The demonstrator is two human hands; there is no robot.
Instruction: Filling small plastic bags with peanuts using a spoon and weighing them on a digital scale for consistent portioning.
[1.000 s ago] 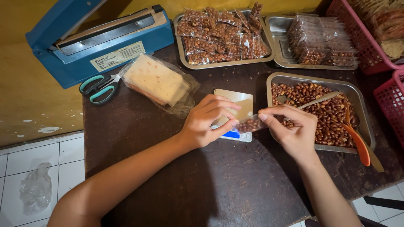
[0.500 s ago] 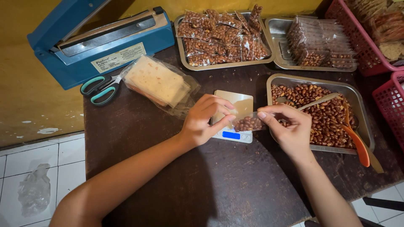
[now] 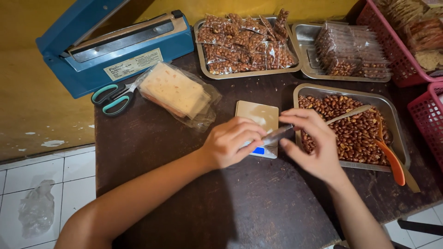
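Note:
My left hand (image 3: 233, 142) and my right hand (image 3: 314, 143) meet over a small digital scale (image 3: 256, 115) on the dark table. Between their fingertips they pinch a small clear plastic bag (image 3: 278, 134), held flat and almost edge-on. Whether nuts are inside it cannot be told from this angle. Just right of my right hand stands a metal tray of loose brown peanuts (image 3: 355, 131) with an orange spoon (image 3: 390, 157) and a wooden stick resting in it.
A blue heat sealer (image 3: 115, 46) stands at the back left, with teal scissors (image 3: 113, 97) and a stack of clear bags (image 3: 177, 92) beside it. Two trays of packed peanut bags (image 3: 247, 44) (image 3: 348, 53) sit behind, red baskets (image 3: 427, 115) at the right.
The little bag showed brown nuts between my fingers earlier; now it is turned flat and edge-on, higher above the scale. Both hands stayed together over the scale.

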